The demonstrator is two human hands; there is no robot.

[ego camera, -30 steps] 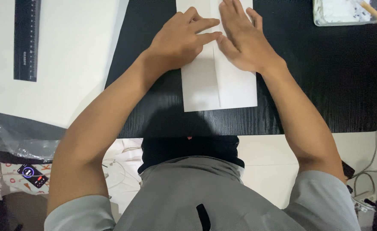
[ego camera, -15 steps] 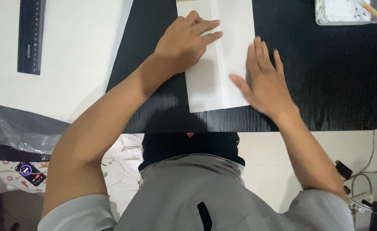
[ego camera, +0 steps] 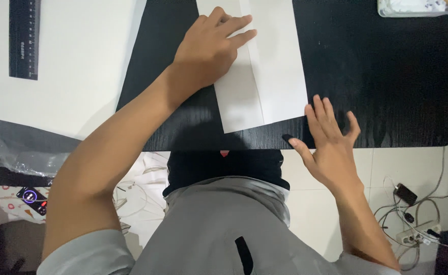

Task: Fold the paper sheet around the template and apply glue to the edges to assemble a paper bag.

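Several things sit around the black table [ego camera: 386,91]: a black ruler [ego camera: 24,38] lying on a large white sheet [ego camera: 71,66] to the left, crumpled clear plastic [ego camera: 15,147] below it, and a shallow white tray [ego camera: 412,7] at the far right corner whose contents are too cut off to tell. Cables and a power strip [ego camera: 412,231] lie on the floor. Nothing blocks the folded white paper [ego camera: 275,66], which lies flat mid-table with a long lengthwise crease. The left hand [ego camera: 208,48] presses it flat, fingers extended, grasping nothing. The right hand [ego camera: 328,145] rests spread on the table edge just beside the paper's near corner, holding nothing.
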